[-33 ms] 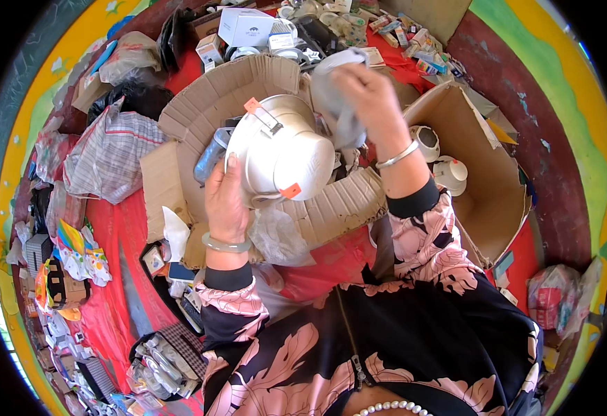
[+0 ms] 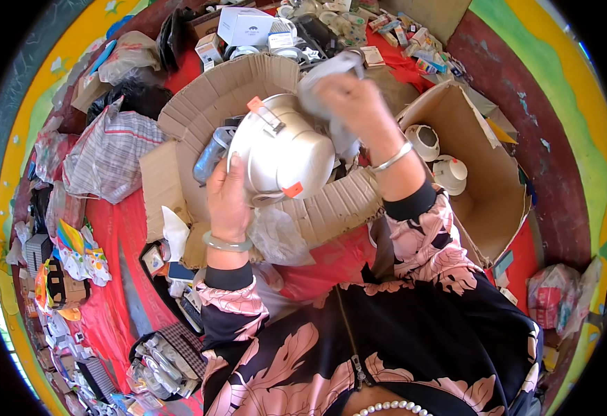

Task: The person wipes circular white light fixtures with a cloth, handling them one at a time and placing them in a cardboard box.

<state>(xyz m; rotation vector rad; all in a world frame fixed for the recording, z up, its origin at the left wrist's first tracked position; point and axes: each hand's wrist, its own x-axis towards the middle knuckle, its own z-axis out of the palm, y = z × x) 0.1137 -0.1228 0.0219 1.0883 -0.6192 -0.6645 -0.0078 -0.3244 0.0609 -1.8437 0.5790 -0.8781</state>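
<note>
A white recessed downlight housing (image 2: 293, 156), with spring clips tipped in orange, is tilted on its side over the open cardboard box (image 2: 230, 80). My left hand (image 2: 228, 201) grips its rim from the left, thumb on the outside. A grey cloth (image 2: 334, 76) is bunched in my right hand (image 2: 355, 100), which is closed on it and blurred by motion. That hand is just up and right of the housing; some of the cloth hangs close behind the housing's far side. Inside the box lies a blue transparent package (image 2: 213, 154), partly covered by the housing.
At the right, another cardboard box (image 2: 490, 187) holds two white downlight housings (image 2: 449, 175). A crumpled clear plastic bag (image 2: 279, 236) lies against the near box flap. A checked woven bag (image 2: 113, 152) sits at left; many small boxes and parts surround the red floor sheet (image 2: 109, 229).
My right hand with the cloth has shifted a little left, toward the housing. My left hand and the housing have barely moved.
</note>
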